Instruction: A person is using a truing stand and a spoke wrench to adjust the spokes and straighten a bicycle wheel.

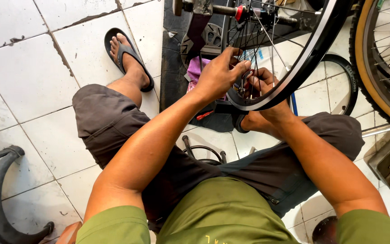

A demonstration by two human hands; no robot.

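Observation:
A bare bicycle wheel with a black rim and thin spokes stands in front of me, its hub at the top. My left hand pinches a spoke just inside the rim's lowest part. My right hand reaches in behind the rim and grips a small metal tool on the same spoke. Both hands meet at that spot, fingers closed. The right hand's fingers are partly hidden by the rim and spokes.
I sit low on white floor tiles, left foot in a black sandal. A black mat with parts and a purple cloth lies under the wheel. A tan-walled tyred wheel stands right; a loose black tyre lies behind.

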